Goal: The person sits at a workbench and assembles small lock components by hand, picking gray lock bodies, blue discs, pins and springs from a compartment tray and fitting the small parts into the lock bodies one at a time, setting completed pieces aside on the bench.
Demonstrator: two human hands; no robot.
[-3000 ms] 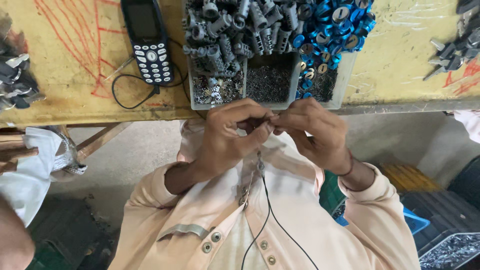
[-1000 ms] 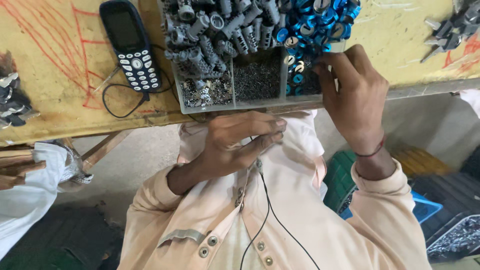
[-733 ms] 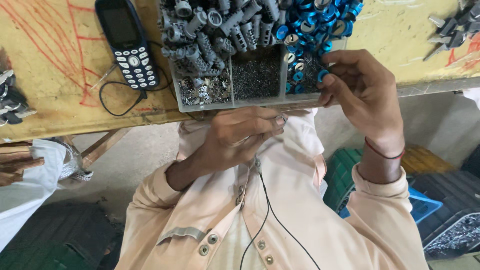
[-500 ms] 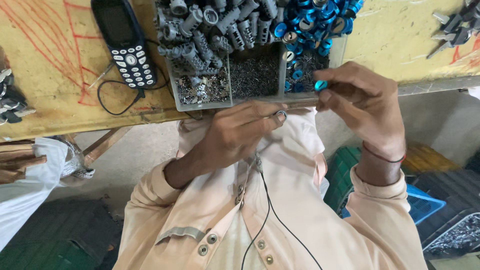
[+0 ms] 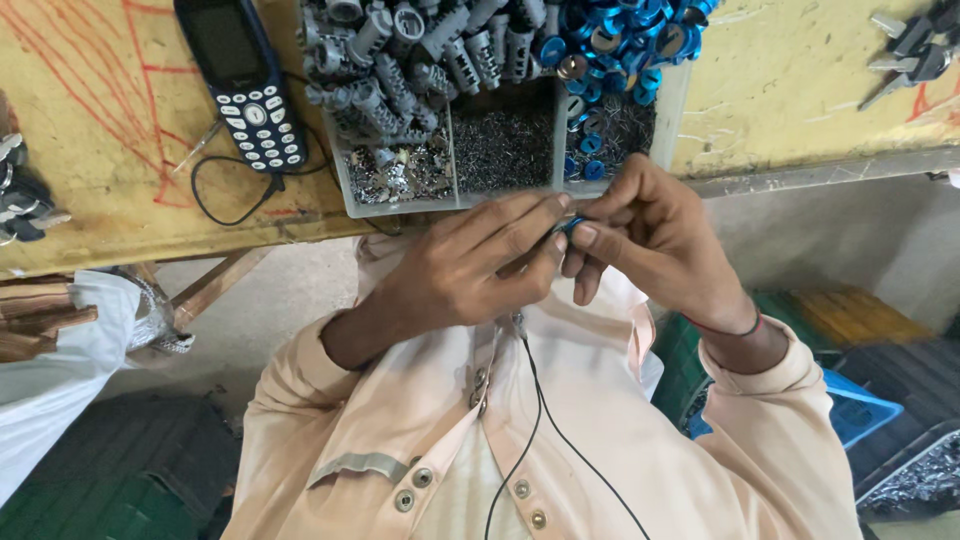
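My left hand [image 5: 470,270] and my right hand [image 5: 650,240] meet fingertip to fingertip just below the table edge. Between them is pinched a small blue ring part [image 5: 571,225], mostly hidden by the fingers; a small grey piece may be with it, I cannot tell. Just above the hands stands a divided grey tray [image 5: 345,195] on the yellow table [image 5: 790,90]. Its compartments hold grey metal cylinders [image 5: 420,55], tiny dark screws [image 5: 505,150] and blue rings [image 5: 630,30].
A dark keypad phone [image 5: 240,85] with a black cable [image 5: 225,195] lies left of the tray. Grey metal parts lie at the table's far right [image 5: 915,45] and left edge [image 5: 20,190]. A black earphone wire [image 5: 545,420] hangs over my peach shirt. Crates stand on the floor at right [image 5: 860,410].
My right hand reached up into the blue rings, picked one, and came back down to the left hand. Both hands now hold it together below the tray.
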